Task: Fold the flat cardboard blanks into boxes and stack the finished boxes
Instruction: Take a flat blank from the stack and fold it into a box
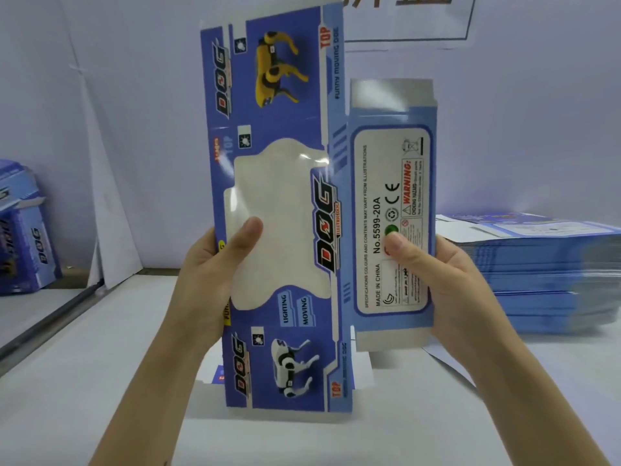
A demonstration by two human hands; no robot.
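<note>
I hold a flat blue cardboard blank (285, 105) upright above the white table, printed with "DOG", robot dog pictures and a clear plastic window. My left hand (215, 264) grips its left edge, thumb pressed on the window. My right hand (447, 277) grips the right panel with the white label, thumb on the label's face and fingers behind. A tall stack of flat blanks (544, 270) lies on the table at the right. A folded box (23, 237) of the same print stands at the far left.
The white table (100, 381) stretches below my arms, with a metal edge strip at the left. A white sheet (450, 364) and a small printed scrap (218, 375) lie under the held blank. A pale wall with a paper sign (406, 18) stands behind.
</note>
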